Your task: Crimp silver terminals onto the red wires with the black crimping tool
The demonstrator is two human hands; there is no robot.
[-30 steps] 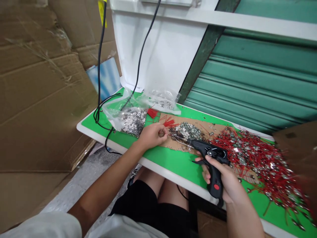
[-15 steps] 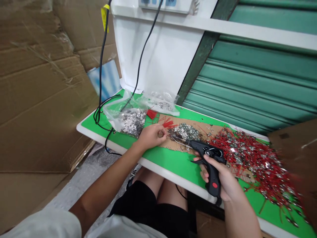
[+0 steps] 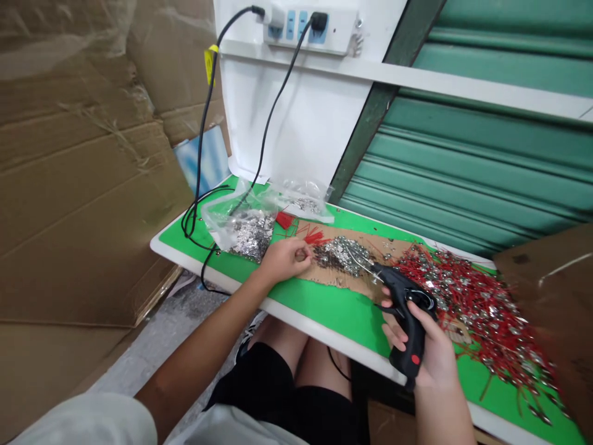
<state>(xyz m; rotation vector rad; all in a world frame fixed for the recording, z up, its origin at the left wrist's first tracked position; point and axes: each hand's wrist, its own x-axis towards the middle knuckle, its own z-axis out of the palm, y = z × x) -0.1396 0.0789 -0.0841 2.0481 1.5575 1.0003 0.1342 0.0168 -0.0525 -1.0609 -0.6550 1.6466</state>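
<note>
My right hand [image 3: 424, 337] is wrapped round the grip of a black gun-shaped tool [image 3: 407, 315], whose thin metal tip points left over a pile of small silver pieces [image 3: 345, 253]. At the left end of the cardboard strip [image 3: 336, 277], my left hand [image 3: 288, 258] is closed in a pinch; what its fingers hold is too small to make out. Red strands [image 3: 315, 237] lie just beyond it. A large heap of red strands with silver pieces [image 3: 482, 309] spreads over the right of the green table [image 3: 319, 306].
Plastic bags of silver pieces [image 3: 252, 233] lie at the back left, beside black cables [image 3: 200, 148]. The cables run up to a power strip [image 3: 310, 31]. Large cardboard [image 3: 78, 204] stands at the left, and a green shutter [image 3: 463, 167] rises behind the table.
The black tool and my right hand have moved right and slightly down, away from my left hand. My left hand keeps its pinch. The view has tilted up, showing more of the power strip.
</note>
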